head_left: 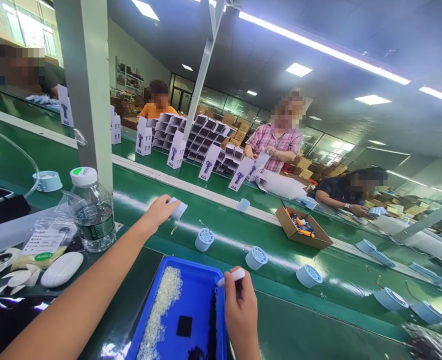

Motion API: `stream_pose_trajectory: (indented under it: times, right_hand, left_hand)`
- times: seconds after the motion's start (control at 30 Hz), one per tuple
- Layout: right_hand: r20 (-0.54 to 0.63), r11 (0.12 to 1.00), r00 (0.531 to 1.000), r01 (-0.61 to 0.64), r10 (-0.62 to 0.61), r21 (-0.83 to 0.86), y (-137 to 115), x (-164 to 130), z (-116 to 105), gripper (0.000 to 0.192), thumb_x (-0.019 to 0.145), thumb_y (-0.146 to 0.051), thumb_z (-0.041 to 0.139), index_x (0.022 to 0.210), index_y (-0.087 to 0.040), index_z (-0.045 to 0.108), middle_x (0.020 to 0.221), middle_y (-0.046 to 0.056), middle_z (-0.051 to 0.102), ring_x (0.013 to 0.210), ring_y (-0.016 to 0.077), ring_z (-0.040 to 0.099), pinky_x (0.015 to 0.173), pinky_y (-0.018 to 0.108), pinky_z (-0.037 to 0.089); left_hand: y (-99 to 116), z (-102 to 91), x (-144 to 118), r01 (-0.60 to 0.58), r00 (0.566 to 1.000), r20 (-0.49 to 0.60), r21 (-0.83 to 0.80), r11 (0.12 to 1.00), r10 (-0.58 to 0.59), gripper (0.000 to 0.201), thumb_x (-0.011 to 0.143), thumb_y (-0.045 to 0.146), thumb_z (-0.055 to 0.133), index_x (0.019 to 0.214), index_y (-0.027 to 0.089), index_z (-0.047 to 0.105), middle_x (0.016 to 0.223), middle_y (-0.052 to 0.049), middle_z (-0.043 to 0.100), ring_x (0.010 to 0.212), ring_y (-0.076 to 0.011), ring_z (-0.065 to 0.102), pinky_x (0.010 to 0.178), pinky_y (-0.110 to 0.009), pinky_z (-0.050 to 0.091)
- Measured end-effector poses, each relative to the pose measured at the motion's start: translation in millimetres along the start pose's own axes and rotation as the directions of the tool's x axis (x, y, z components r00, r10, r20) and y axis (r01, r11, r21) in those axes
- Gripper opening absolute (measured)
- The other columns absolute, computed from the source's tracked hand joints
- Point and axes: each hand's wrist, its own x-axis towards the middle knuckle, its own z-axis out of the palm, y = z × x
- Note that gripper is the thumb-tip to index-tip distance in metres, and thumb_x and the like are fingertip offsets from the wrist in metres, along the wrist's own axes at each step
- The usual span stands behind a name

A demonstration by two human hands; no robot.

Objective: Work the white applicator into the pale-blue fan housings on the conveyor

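My left hand point(159, 212) reaches out over the green conveyor belt, its fingers closed on a pale blue plastic part point(178, 209) with a thin wire dangling below. My right hand point(242, 307) grips a white pen-like tool point(236, 275) above the right edge of a blue tray point(167, 261). Small clear pieces point(168, 295) are heaped along the tray's left side. Black bits line its right side, and a black square point(184, 326) lies in the middle. Just beyond the tray, a round pale blue fan-like housing point(204, 239) with a short wire sits on the belt.
More blue housings point(256, 258) are spread along the belt to the right. A water bottle point(93, 215) and white mouse point(62, 269) stand at left, near a grey post point(89, 100). Across the belt are printed boxes point(208, 163), an open carton point(303, 235) and several co-workers.
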Motion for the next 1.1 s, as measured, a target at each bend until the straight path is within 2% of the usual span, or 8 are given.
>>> stream_pose_trajectory:
  times: [0.07,0.17,0.63,0.77,0.87,1.0,1.03,1.1]
  right_hand:
    - [0.009,1.0,1.0,-0.002,0.002,-0.017,1.6,0.6,-1.3,0.023,0.089,-0.039,0.045,0.075,-0.021,0.048,0.062,-0.004,0.047,0.056,0.0129,0.043,0.054,0.023,0.037]
    - [0.035,1.0,0.999,0.001,0.0,-0.006,1.4,0.5,-0.1,0.024,0.089,-0.039,0.045,0.072,-0.021,0.048,0.061,-0.004,0.048,0.056,0.0128,0.043,0.054,0.023,0.037]
    - [0.029,0.996,0.999,-0.041,0.038,0.074,3.0,-0.1,3.3,0.023,0.089,-0.038,0.047,0.074,-0.021,0.049,0.06,-0.004,0.046,0.054,0.0118,0.042,0.052,0.022,0.037]
    - [0.095,0.979,0.994,-0.062,0.044,0.192,2.2,-7.9,4.6,0.019,0.09,-0.036,0.046,0.081,-0.02,0.05,0.068,-0.002,0.05,0.059,0.0123,0.048,0.056,0.022,0.042]
    - [0.16,0.972,0.986,0.007,-0.045,0.234,-3.5,-17.9,5.9,0.013,0.089,-0.032,0.047,0.083,-0.021,0.051,0.072,-0.001,0.051,0.06,0.0124,0.049,0.057,0.022,0.042]
    - [0.383,0.972,0.904,0.115,-0.188,0.206,-15.9,-28.0,9.3,0.015,0.084,-0.026,0.053,0.071,-0.02,0.051,0.063,-0.003,0.05,0.056,0.0112,0.047,0.053,0.021,0.039]
    - [0.422,0.973,0.888,0.102,-0.183,0.207,-18.1,-29.3,10.3,0.016,0.083,-0.026,0.054,0.068,-0.02,0.051,0.061,-0.003,0.05,0.054,0.011,0.047,0.052,0.02,0.039]
    - [0.384,0.965,0.916,0.017,-0.12,0.26,-19.9,-30.5,11.8,0.017,0.082,-0.03,0.055,0.069,-0.02,0.053,0.061,-0.003,0.051,0.054,0.0113,0.048,0.051,0.021,0.04]
  left_hand:
    - [5.7,-1.3,-4.2,0.047,0.998,0.043,-0.195,0.98,-0.039,0.024,0.061,0.039,0.061,0.066,0.02,0.046,0.069,0.002,0.053,0.069,-0.0153,0.053,0.062,-0.027,0.043]
    - [11.3,-3.0,-8.7,0.072,0.996,0.065,-0.311,0.948,-0.054,0.028,0.058,0.04,0.066,0.064,0.019,0.048,0.069,0.001,0.054,0.07,-0.0145,0.053,0.063,-0.026,0.042]
    - [10.0,-1.9,-10.3,0.099,0.991,0.122,-0.35,0.932,-0.059,0.04,0.057,0.046,0.071,0.075,0.016,0.055,0.08,-0.004,0.061,0.074,-0.0171,0.057,0.067,-0.031,0.042]
    - [11.5,1.8,-12.9,0.107,0.99,0.129,-0.378,0.92,-0.062,0.041,0.057,0.047,0.072,0.077,0.016,0.054,0.08,-0.004,0.061,0.073,-0.0162,0.057,0.066,-0.03,0.043]
    - [14.4,7.1,-18.5,0.132,0.986,0.151,-0.422,0.897,-0.074,0.042,0.056,0.046,0.073,0.076,0.016,0.051,0.077,-0.003,0.061,0.07,-0.0151,0.057,0.064,-0.029,0.043]
    - [16.3,14.5,-26.2,0.16,0.971,0.229,-0.408,0.899,-0.069,0.042,0.06,0.048,0.071,0.078,0.015,0.053,0.076,-0.004,0.061,0.069,-0.0148,0.056,0.064,-0.03,0.043]
    - [16.1,16.4,-27.7,0.169,0.965,0.253,-0.399,0.901,-0.069,0.042,0.061,0.049,0.07,0.079,0.015,0.054,0.076,-0.004,0.061,0.07,-0.0149,0.056,0.064,-0.03,0.043]
    - [15.5,20.7,-30.4,0.188,0.953,0.295,-0.386,0.903,-0.072,0.042,0.061,0.05,0.069,0.08,0.015,0.056,0.076,-0.004,0.062,0.07,-0.015,0.056,0.064,-0.029,0.043]
